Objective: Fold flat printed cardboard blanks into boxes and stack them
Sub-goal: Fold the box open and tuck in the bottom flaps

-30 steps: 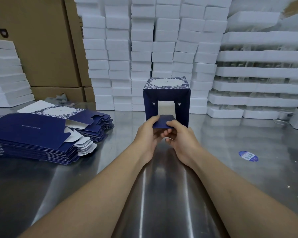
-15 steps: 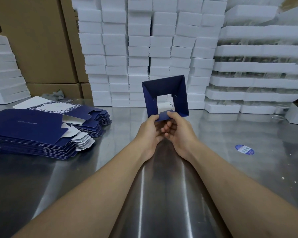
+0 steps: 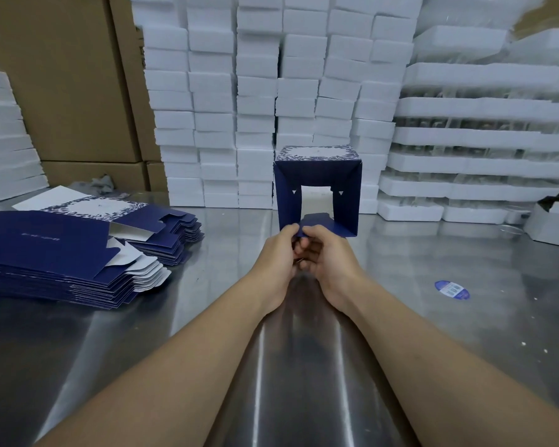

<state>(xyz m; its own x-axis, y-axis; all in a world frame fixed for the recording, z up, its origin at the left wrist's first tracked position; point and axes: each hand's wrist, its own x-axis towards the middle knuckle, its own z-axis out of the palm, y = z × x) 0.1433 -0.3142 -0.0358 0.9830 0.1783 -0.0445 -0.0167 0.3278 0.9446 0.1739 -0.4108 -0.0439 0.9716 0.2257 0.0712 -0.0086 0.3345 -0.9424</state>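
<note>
1. A navy box (image 3: 317,188), opened into a square tube, sits at the middle of the view over the steel table (image 3: 465,343). Its open end faces the camera, and its top panel shows a white field with a blue leafy border.
2. Side flaps at the far end of the tube are turned inward, leaving a rectangular gap with white foam showing through it.
3. The bottom flap (image 3: 317,221) at the near lower edge tilts up into the opening.
4. The left hand (image 3: 276,256) grips the box at its lower left corner, with the thumb on top of the flap's edge and the fingers curled beneath.
5. The right hand (image 3: 331,258) touches the left. Its thumb lies on the same flap and its fingers are curled under, so both hands pinch the box from below.
6. Whether the box's lower edge rests on the table cannot be told.
7. A stack of flat blanks (image 3: 55,250) lies on the table at the left, well apart from the box. Just behind it is a second stack (image 3: 168,233), whose top sheet shows the white, leaf-bordered panel.
8. A wall of white foam blocks (image 3: 255,91) rises behind the box. Foam trays (image 3: 481,137) are stacked to the right of it, with brown cartons (image 3: 62,75) and more foam (image 3: 4,140) to the left.
9. A blue oval sticker (image 3: 451,290) lies on the table right of the right forearm, and a white carton (image 3: 552,225) stands at the right edge.
</note>
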